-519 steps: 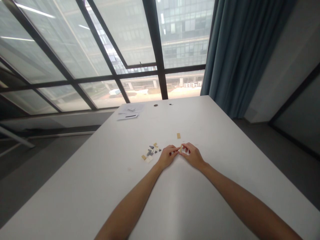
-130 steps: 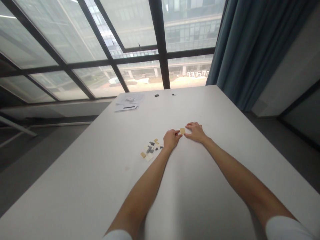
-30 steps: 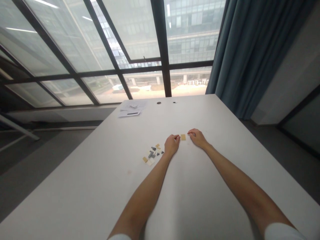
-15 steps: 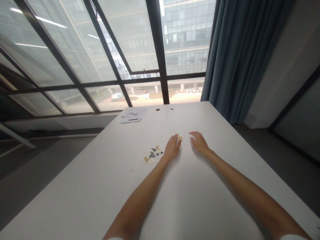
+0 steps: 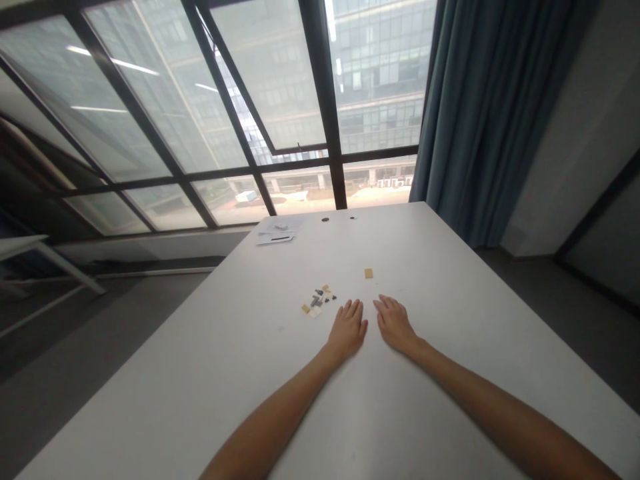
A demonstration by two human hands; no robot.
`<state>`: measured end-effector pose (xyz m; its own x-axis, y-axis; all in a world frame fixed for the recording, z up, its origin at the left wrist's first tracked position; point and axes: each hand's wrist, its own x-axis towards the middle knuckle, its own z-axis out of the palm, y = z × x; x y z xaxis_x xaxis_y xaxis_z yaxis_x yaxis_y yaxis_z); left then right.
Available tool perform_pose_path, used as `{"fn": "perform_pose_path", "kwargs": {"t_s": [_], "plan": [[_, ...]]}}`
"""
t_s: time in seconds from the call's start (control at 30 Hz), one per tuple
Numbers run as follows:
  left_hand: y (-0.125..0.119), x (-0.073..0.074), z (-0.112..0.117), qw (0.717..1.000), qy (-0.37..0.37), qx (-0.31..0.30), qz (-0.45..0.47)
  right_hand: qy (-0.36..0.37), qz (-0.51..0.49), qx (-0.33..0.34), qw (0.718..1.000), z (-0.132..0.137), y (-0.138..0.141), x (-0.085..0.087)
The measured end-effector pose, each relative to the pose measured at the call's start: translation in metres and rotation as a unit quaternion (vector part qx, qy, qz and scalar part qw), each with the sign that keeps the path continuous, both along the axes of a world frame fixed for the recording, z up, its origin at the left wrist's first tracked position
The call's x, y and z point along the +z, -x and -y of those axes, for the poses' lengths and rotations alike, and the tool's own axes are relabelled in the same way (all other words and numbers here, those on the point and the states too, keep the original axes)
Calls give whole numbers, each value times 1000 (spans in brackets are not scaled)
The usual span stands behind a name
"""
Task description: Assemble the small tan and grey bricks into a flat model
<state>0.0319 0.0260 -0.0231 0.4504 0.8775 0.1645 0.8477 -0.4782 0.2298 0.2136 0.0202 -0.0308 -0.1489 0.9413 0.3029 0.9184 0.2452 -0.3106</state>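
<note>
My left hand lies flat on the white table, palm down, holding nothing. To its right, my right hand also rests on the table with its fingers stretched out and nothing in them. Beyond both hands sits a small tan flat piece, touched by neither. Just past the left hand's fingers and to the left is a loose cluster of small pieces: grey ones, a tan one, a pale one and small black ones. Their exact kind is too small to tell.
Papers with a dark-striped flat item lie at the table's far left corner. A dark round disc and a small black object are near the far edge. Windows stand behind; a blue curtain hangs at the right.
Both hands have drawn back toward me, away from the tan piece, which now lies in full view. The camera view has shifted slightly. The small cluster appears unchanged.
</note>
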Motion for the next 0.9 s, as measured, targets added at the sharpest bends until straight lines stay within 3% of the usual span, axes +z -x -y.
{"fn": "perform_pose_path", "kwargs": {"t_s": [0.17,0.47,0.9], "plan": [[1,-7,1,1000,-23,5,6,-15,41,2,999,7,5,-10],[3,-2,3,1000,-12,0,13,-36,59,-3,998,13,8,-6],[9,-4,10,1000,-4,-10,18,-7,44,5,999,16,7,-7]]}}
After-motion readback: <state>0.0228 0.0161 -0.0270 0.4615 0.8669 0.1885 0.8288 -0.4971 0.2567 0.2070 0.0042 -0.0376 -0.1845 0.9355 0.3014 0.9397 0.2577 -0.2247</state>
